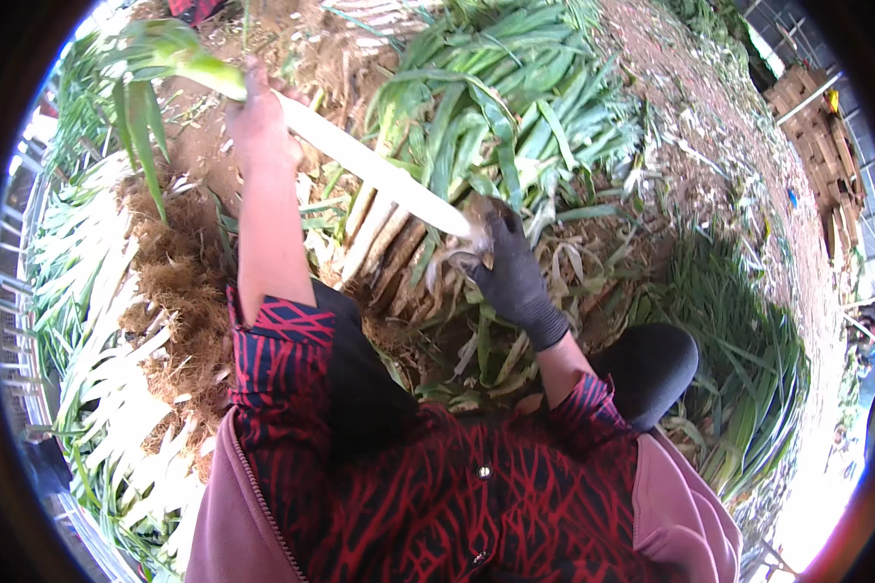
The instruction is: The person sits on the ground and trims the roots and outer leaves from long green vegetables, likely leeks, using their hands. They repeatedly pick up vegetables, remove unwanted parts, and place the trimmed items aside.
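Note:
A long leek or large green onion (368,166) with a bright white shaft slants across the view, its green leaves at the upper left. Bare, my left hand (262,120) is closed around it where white turns to green. My right hand (507,266), in a dark glove, is at the root end, its fingers around the roots or loose skins there; motion blur hides the exact contact. Below the shaft, several soil-stained leeks (386,237) lie side by side on the ground, their green leaves (503,109) spreading up and to the right.
At the left lies a long row of leeks with brown, hairy roots (179,306). Another leafy green heap (736,364) is at the right, beyond my knee (649,372). Peeled scraps (707,160) litter the soil. Wooden pallets (817,146) stand at the far right.

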